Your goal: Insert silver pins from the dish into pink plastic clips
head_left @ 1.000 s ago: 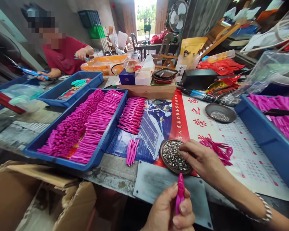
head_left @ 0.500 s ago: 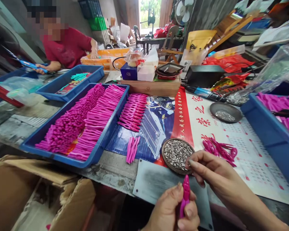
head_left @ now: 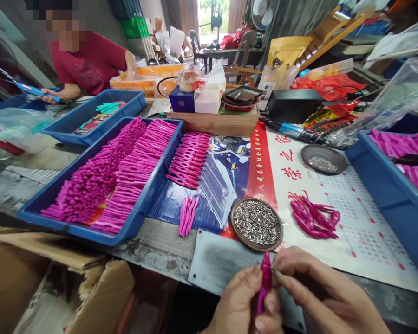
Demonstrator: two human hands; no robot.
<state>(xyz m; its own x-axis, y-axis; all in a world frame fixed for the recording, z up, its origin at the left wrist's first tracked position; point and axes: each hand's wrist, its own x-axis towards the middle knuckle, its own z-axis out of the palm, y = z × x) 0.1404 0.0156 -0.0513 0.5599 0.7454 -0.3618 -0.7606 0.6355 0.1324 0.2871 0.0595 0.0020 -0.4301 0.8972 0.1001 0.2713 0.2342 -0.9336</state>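
Note:
My left hand (head_left: 242,304) grips a small magenta plastic clip (head_left: 264,283) upright at the bottom middle. My right hand (head_left: 320,297) has its fingertips pinched against the clip's top; whether a metal piece is between them I cannot tell. Just beyond stands a round dish of small silvery metal pieces (head_left: 257,222). A loose heap of magenta clips (head_left: 311,217) lies right of the dish, and a few more magenta clips (head_left: 187,215) lie to its left.
A blue tray (head_left: 144,204) of stacked magenta clips sits at left, with rows of clips (head_left: 190,159) beside it. Another blue bin (head_left: 386,195) stands at right, a second small dish (head_left: 323,159) behind. A person in red (head_left: 87,60) works at the far left. Cardboard box (head_left: 55,283) below.
My right hand left the dish of metal pieces and came back to the clip in my left hand. The view shifted slightly right and down.

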